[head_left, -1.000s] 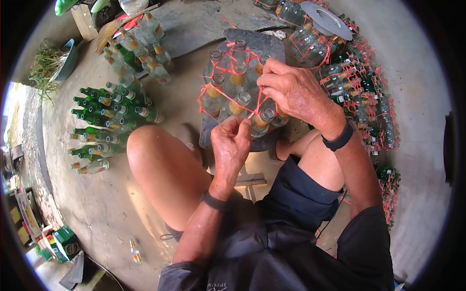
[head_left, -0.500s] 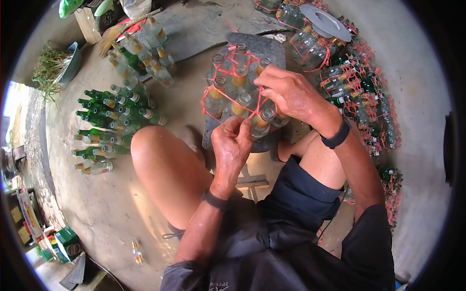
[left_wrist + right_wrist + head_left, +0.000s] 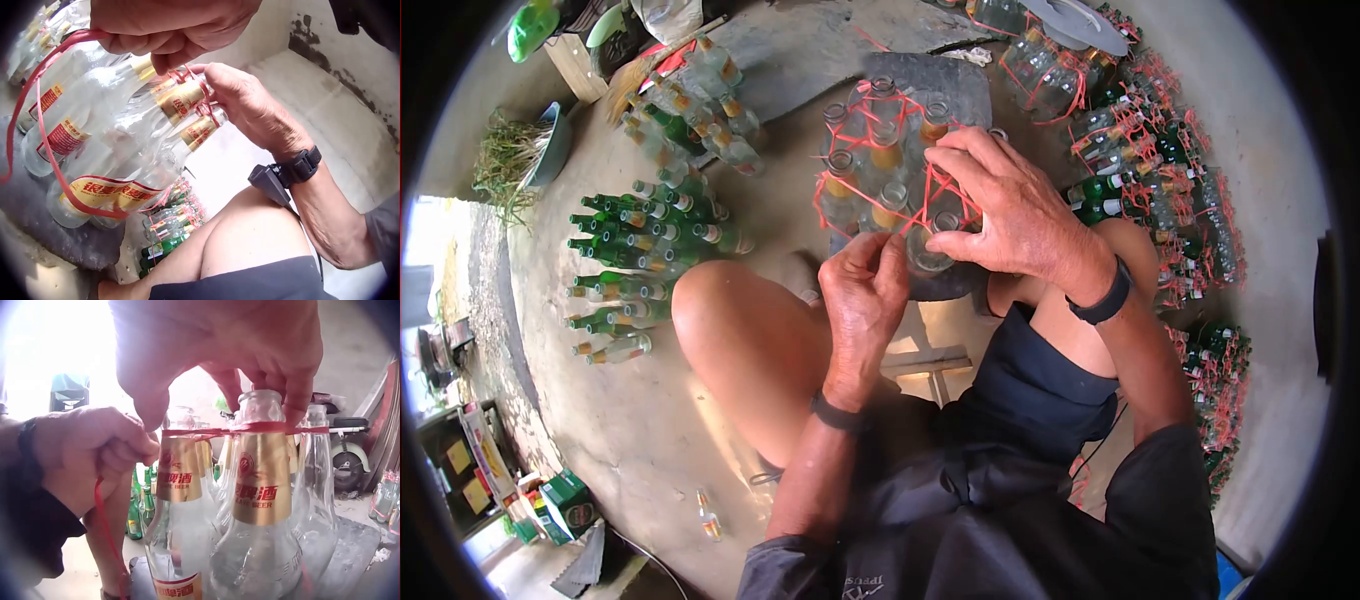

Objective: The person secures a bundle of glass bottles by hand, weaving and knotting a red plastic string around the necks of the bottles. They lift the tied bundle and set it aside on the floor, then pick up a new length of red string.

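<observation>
A cluster of clear glass beer bottles point(image 3: 885, 150) with gold neck labels stands upright on a dark slab point(image 3: 965, 85) between the person's knees. Red plastic twine point(image 3: 219, 432) runs round and across the bottle necks. My left hand point(image 3: 865, 285) pinches the twine's end between thumb and fingertips at the near side. In the left wrist view, a loose strand hangs from this fist. My right hand point(image 3: 1025, 215) spans the necks at the near right corner. In the right wrist view, its fingers curl behind a beer bottle point(image 3: 262, 469), the thumb at the neighbouring neck.
Green and clear bottles point(image 3: 650, 235) stand loose on the floor at left. Bundles bound with red twine point(image 3: 1140, 150) line the right wall, a grey lid point(image 3: 1075, 25) on some. One bottle point(image 3: 708, 515) stands alone at lower left. A basin of plants point(image 3: 550, 150) stands far left.
My right thumb has spread away from its fingers and come down toward the near bottle's neck. My left hand has shifted slightly left, still pinching the twine.
</observation>
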The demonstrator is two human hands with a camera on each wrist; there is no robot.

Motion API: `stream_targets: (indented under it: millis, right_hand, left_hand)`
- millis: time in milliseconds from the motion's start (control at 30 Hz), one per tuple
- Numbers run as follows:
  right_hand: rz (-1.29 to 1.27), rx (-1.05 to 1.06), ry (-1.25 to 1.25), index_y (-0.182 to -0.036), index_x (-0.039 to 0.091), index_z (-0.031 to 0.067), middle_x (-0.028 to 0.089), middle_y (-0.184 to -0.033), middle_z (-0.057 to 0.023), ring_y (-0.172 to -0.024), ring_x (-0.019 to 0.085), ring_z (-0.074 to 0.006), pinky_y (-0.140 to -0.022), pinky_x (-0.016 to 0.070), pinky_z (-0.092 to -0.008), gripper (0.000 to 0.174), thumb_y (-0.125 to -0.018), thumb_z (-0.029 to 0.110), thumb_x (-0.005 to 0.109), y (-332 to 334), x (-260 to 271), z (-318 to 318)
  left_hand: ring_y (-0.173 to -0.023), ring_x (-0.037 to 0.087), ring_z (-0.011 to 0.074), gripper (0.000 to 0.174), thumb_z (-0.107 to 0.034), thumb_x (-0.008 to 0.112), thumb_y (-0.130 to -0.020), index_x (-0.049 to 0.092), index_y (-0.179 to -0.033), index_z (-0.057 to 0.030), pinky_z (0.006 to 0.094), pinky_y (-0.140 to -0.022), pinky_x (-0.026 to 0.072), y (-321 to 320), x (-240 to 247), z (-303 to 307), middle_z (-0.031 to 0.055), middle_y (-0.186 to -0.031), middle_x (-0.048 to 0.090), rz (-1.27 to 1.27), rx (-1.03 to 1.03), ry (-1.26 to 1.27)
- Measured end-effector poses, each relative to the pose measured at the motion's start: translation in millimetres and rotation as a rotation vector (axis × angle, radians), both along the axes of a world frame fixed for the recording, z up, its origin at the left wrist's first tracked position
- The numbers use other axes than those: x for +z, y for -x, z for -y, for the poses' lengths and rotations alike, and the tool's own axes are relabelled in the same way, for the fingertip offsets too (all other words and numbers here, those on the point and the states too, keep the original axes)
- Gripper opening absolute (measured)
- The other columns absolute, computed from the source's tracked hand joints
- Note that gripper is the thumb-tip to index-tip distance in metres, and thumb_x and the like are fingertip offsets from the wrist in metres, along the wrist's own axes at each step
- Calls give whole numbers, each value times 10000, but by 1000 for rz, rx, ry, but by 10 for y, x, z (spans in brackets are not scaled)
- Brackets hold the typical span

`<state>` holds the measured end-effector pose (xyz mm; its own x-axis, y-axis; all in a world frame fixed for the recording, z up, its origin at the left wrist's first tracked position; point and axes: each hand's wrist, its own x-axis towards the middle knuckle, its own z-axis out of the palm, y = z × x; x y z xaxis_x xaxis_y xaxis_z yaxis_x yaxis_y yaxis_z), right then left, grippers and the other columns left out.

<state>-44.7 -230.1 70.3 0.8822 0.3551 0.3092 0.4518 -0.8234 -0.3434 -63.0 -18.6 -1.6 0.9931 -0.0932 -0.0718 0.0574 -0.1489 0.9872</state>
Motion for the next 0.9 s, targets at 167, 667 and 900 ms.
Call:
stream_targets:
  millis: [167, 667, 900]
  right_hand:
    - [60, 1, -15, -1298, 637, 8, 606, -1319, -145, -1212, 630, -369, -1024, 550, -455, 694, -724, 288, 908, -5, -60, -1]
    - [129, 20, -78, -1253, 649, -17, 607, -1242, -140, -1151, 640, -355, -1019, 544, -448, 625, -726, 236, 870, -17, -173, -12]
    - [108, 14, -83, -1150, 635, -6, 582, -1191, -135, -1147, 642, -352, -964, 540, -466, 546, -717, 235, 866, 4, -171, -35]
  left_hand:
    - [-575, 552, 45, 209, -136, 708, -1036, 767, -977, 55, 270, -422, 464, -32, -3, -88, -2, -727, 643, 10, -38, 9]
    - [-657, 591, 122, 215, -114, 696, -949, 760, -984, 89, 335, -644, 517, -406, 670, -261, 115, -674, 660, 51, -290, -261]
    - [-720, 730, 385, 142, -131, 706, -916, 797, -931, -23, 455, -690, 570, -728, 769, -112, 222, -792, 727, 390, -394, -540]
